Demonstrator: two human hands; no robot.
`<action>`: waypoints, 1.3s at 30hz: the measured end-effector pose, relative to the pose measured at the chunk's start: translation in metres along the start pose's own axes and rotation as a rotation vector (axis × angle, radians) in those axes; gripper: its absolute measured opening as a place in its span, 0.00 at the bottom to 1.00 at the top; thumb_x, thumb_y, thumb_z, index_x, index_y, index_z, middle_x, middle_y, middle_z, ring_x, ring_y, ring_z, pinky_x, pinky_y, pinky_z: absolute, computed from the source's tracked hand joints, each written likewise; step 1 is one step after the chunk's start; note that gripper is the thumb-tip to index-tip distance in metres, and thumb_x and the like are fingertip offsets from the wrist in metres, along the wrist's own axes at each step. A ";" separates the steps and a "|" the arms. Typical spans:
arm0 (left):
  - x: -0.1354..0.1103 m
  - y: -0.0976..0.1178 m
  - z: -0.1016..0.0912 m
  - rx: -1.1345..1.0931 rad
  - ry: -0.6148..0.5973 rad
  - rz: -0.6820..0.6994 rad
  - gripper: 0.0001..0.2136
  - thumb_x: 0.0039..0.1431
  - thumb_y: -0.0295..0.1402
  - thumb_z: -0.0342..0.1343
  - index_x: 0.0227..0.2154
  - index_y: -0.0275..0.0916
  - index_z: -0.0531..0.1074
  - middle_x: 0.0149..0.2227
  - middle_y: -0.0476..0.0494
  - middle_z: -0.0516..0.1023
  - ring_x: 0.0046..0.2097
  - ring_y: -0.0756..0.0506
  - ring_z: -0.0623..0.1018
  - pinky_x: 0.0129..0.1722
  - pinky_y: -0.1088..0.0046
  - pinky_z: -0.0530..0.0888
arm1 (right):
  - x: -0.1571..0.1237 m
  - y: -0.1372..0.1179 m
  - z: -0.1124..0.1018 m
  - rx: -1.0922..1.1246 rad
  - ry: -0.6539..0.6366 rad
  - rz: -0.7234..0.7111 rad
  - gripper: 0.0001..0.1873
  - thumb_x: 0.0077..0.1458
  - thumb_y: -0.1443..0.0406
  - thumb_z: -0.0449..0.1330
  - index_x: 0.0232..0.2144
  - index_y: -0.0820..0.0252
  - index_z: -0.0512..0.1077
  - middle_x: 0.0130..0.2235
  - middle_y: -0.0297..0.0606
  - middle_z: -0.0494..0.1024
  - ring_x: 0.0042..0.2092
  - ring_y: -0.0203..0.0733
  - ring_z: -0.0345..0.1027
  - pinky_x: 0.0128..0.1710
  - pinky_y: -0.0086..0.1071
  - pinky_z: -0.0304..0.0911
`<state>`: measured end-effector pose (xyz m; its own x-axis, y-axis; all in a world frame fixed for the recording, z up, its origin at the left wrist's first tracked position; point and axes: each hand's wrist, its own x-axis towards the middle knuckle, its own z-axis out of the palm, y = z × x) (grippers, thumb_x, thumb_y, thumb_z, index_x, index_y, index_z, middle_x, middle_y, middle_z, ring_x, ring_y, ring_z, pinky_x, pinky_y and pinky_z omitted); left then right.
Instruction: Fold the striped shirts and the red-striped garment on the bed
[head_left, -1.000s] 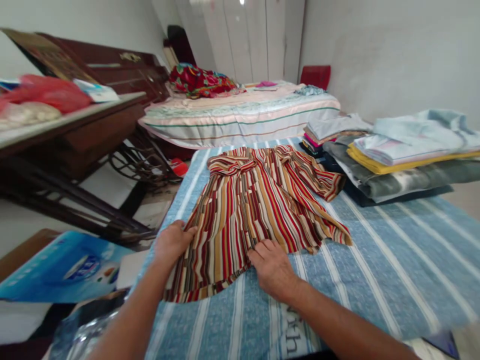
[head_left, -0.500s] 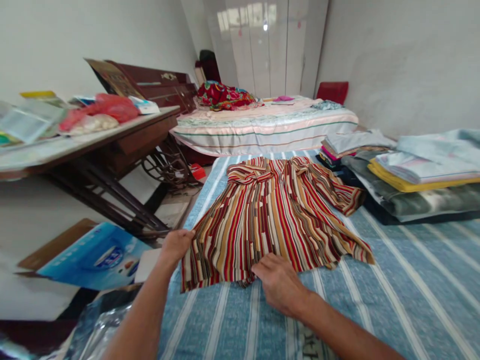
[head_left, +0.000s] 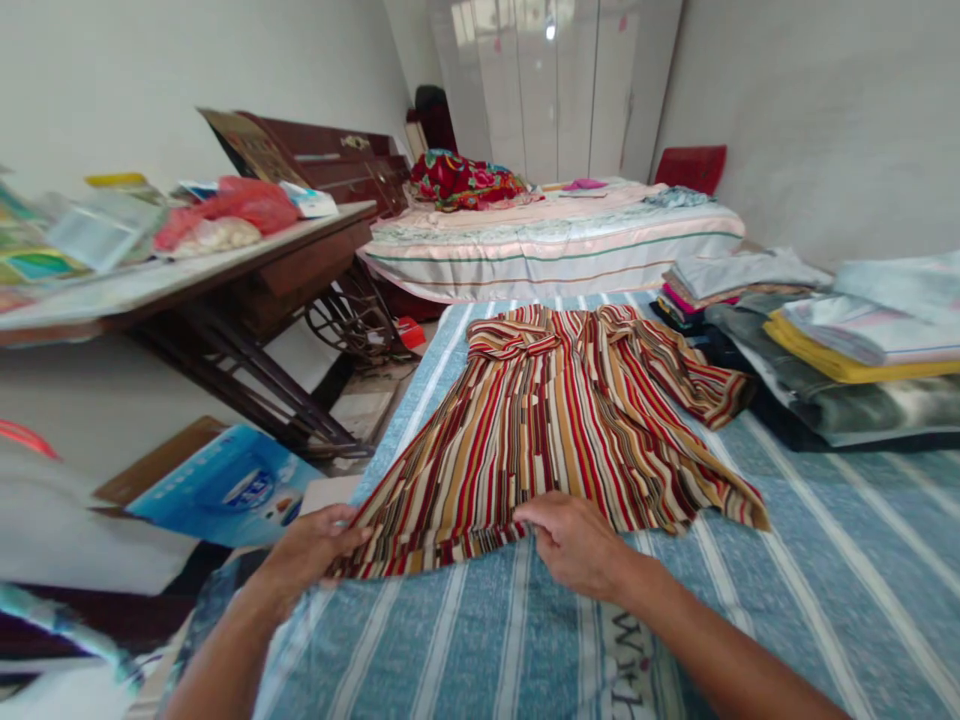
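Two grips along one hem. Left hand (head_left: 311,550) at the near left corner, fingers clamped on the striped shirt (head_left: 555,420). Right hand (head_left: 577,545) mid-hem, fingers pinched shut on the cloth. Shirt spread over the blue bedcover (head_left: 825,580); folded clothes (head_left: 840,370) stacked far right.
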<state>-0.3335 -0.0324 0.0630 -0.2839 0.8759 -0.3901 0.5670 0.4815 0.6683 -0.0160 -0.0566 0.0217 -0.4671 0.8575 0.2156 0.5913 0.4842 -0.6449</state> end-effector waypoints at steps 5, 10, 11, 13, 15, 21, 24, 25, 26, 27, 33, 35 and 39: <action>-0.009 0.008 -0.001 0.716 0.362 0.070 0.13 0.48 0.39 0.52 0.35 0.37 0.70 0.32 0.36 0.76 0.36 0.34 0.77 0.33 0.62 0.72 | 0.003 0.000 -0.002 0.025 -0.035 -0.004 0.16 0.52 0.74 0.48 0.37 0.58 0.73 0.34 0.35 0.76 0.39 0.36 0.68 0.39 0.28 0.58; -0.049 0.023 0.063 0.659 0.253 0.727 0.11 0.55 0.38 0.48 0.38 0.39 0.69 0.40 0.37 0.75 0.44 0.39 0.75 0.44 0.63 0.72 | 0.007 0.003 -0.009 0.121 -0.028 0.047 0.12 0.55 0.70 0.50 0.37 0.58 0.73 0.32 0.33 0.76 0.34 0.34 0.68 0.35 0.26 0.58; -0.058 0.025 0.080 0.610 0.172 0.872 0.11 0.55 0.36 0.49 0.39 0.40 0.69 0.43 0.38 0.75 0.47 0.40 0.74 0.48 0.64 0.71 | 0.007 0.004 -0.013 0.119 -0.023 0.051 0.12 0.55 0.70 0.50 0.36 0.58 0.73 0.30 0.32 0.75 0.32 0.34 0.67 0.33 0.26 0.58; -0.073 0.029 0.110 0.571 0.082 1.053 0.13 0.53 0.33 0.52 0.43 0.41 0.67 0.48 0.38 0.72 0.52 0.40 0.71 0.51 0.62 0.69 | 0.003 0.007 -0.024 0.085 -0.003 0.057 0.11 0.55 0.71 0.50 0.33 0.58 0.72 0.28 0.31 0.73 0.31 0.33 0.66 0.32 0.25 0.57; -0.081 0.033 0.131 0.605 0.030 1.131 0.17 0.50 0.29 0.54 0.45 0.41 0.67 0.53 0.37 0.68 0.56 0.38 0.67 0.54 0.59 0.67 | -0.008 0.011 -0.037 0.005 0.006 0.062 0.12 0.54 0.72 0.50 0.34 0.58 0.72 0.30 0.32 0.73 0.34 0.34 0.66 0.34 0.26 0.57; -0.075 0.043 0.144 0.753 -0.056 1.051 0.10 0.53 0.25 0.49 0.37 0.36 0.70 0.50 0.37 0.71 0.53 0.39 0.69 0.54 0.57 0.67 | -0.055 0.035 -0.058 -0.425 -0.142 0.122 0.14 0.48 0.73 0.55 0.38 0.60 0.72 0.44 0.43 0.71 0.50 0.46 0.61 0.52 0.40 0.54; -0.068 0.051 0.140 0.763 -0.109 1.006 0.09 0.57 0.25 0.45 0.31 0.36 0.71 0.46 0.39 0.73 0.49 0.42 0.72 0.52 0.61 0.68 | -0.059 0.047 -0.059 -0.508 -0.181 0.156 0.13 0.51 0.74 0.50 0.33 0.62 0.73 0.42 0.44 0.71 0.49 0.45 0.62 0.51 0.38 0.54; -0.067 0.054 0.138 0.761 -0.130 0.992 0.09 0.57 0.25 0.45 0.31 0.36 0.71 0.44 0.39 0.74 0.47 0.43 0.72 0.51 0.62 0.69 | -0.057 0.050 -0.061 -0.498 -0.192 0.159 0.13 0.52 0.74 0.49 0.32 0.61 0.73 0.40 0.43 0.72 0.46 0.43 0.64 0.49 0.36 0.56; -0.065 0.056 0.137 0.758 -0.150 0.975 0.09 0.58 0.26 0.45 0.30 0.36 0.70 0.42 0.40 0.74 0.46 0.43 0.73 0.49 0.63 0.70 | -0.052 0.052 -0.063 -0.476 -0.194 0.161 0.13 0.53 0.73 0.48 0.31 0.60 0.73 0.38 0.41 0.73 0.43 0.41 0.66 0.46 0.33 0.57; -0.064 0.059 0.136 0.755 -0.165 0.960 0.09 0.58 0.27 0.44 0.30 0.36 0.70 0.41 0.40 0.74 0.45 0.43 0.73 0.48 0.64 0.70 | -0.047 0.054 -0.067 -0.445 -0.188 0.165 0.13 0.54 0.72 0.48 0.30 0.59 0.73 0.36 0.38 0.73 0.40 0.39 0.67 0.43 0.32 0.58; -0.062 0.067 0.131 0.681 -0.107 0.969 0.10 0.59 0.28 0.43 0.29 0.37 0.70 0.39 0.41 0.74 0.45 0.44 0.73 0.48 0.65 0.71 | 0.000 0.062 -0.103 -0.260 -0.052 0.210 0.13 0.54 0.65 0.50 0.24 0.58 0.73 0.23 0.28 0.71 0.26 0.33 0.63 0.28 0.26 0.54; -0.060 0.067 0.130 0.635 -0.032 0.992 0.10 0.59 0.27 0.43 0.29 0.37 0.70 0.41 0.40 0.74 0.46 0.44 0.73 0.49 0.64 0.70 | 0.015 0.066 -0.110 -0.280 -0.006 0.226 0.12 0.54 0.64 0.51 0.24 0.58 0.73 0.21 0.28 0.69 0.25 0.32 0.62 0.26 0.25 0.52; -0.054 0.064 0.131 0.585 0.154 1.061 0.10 0.59 0.27 0.44 0.28 0.35 0.70 0.49 0.33 0.70 0.53 0.40 0.69 0.54 0.58 0.67 | 0.038 0.077 -0.114 -0.398 0.116 0.299 0.12 0.54 0.64 0.51 0.26 0.57 0.73 0.21 0.30 0.70 0.26 0.35 0.63 0.28 0.27 0.53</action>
<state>-0.1804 -0.0531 0.0444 0.4649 0.8395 0.2813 0.8245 -0.5263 0.2081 0.0865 0.0329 0.0640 -0.1765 0.9715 0.1585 0.9029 0.2239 -0.3669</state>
